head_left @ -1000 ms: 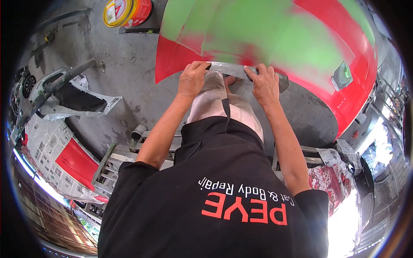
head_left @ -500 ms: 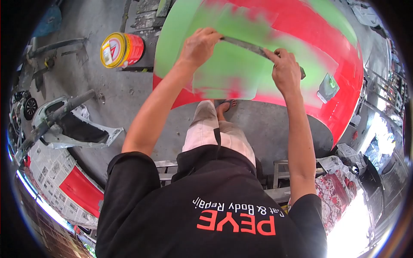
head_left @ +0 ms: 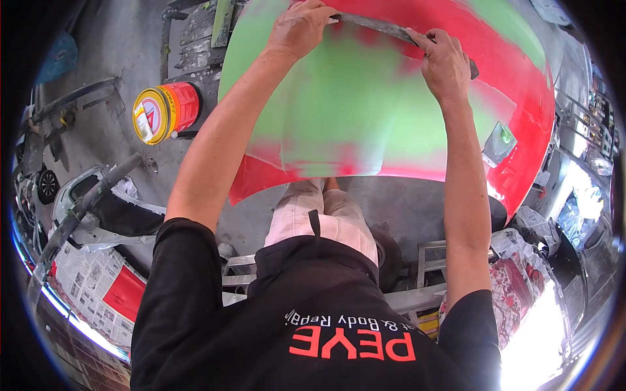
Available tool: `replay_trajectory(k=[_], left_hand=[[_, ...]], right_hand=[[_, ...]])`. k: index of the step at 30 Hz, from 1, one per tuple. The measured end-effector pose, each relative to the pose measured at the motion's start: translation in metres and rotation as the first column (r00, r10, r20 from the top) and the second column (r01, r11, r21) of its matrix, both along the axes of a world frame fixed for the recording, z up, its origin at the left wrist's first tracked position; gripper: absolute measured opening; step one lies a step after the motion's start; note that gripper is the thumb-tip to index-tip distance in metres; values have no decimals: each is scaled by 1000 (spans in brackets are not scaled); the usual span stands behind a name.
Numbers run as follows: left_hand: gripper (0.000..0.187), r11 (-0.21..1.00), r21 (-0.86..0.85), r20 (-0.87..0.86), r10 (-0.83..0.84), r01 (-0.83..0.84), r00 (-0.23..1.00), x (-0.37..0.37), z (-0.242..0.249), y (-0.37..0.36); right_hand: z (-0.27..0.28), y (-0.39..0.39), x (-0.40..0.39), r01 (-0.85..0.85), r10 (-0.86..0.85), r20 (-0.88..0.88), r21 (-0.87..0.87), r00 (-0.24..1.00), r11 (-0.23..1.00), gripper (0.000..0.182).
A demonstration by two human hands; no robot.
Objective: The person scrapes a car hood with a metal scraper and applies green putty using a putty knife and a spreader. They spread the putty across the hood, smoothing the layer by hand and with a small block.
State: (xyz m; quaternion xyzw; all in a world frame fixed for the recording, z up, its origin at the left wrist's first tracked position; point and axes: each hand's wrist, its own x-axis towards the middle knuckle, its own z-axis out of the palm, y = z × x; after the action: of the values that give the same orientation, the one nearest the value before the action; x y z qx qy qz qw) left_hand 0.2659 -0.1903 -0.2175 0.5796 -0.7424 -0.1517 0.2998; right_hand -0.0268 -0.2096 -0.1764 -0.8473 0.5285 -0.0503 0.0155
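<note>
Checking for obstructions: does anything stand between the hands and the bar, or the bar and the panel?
Nothing visible: left hand and right hand hold the bar over the panel; the shiny piece lies aside.

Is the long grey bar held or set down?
Held: left hand grips the bar at one end, right hand nearer the other.

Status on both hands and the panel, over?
Left hand, right hand both holding long bar. Red-and-green panel beneath, bar contact unclear. Green-smeared grey piece lies on panel, apart from bar.
</note>
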Motion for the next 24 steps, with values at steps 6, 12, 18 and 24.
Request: replay_trajectory(k=[6,12,18,24], left_hand=[[18,1000,13,44,21,-22,999,-3,3,-13],[18,999,39,38,25,-27,999,-4,10,-21],[18,1000,5,15,15,-15,1000,-1,2,-24],[20,999,5,32,32,-32,999,-5,3,-20]], right_hand=[[0,-21,-2,4,-4,-20,1,1000,1000,44],[9,-39,0,76,-70,-54,121,996,990,51],[21,-41,10,177,-188,11,294,982,939,56],[13,-39,6,150,-175,60,303,983,941,60]])
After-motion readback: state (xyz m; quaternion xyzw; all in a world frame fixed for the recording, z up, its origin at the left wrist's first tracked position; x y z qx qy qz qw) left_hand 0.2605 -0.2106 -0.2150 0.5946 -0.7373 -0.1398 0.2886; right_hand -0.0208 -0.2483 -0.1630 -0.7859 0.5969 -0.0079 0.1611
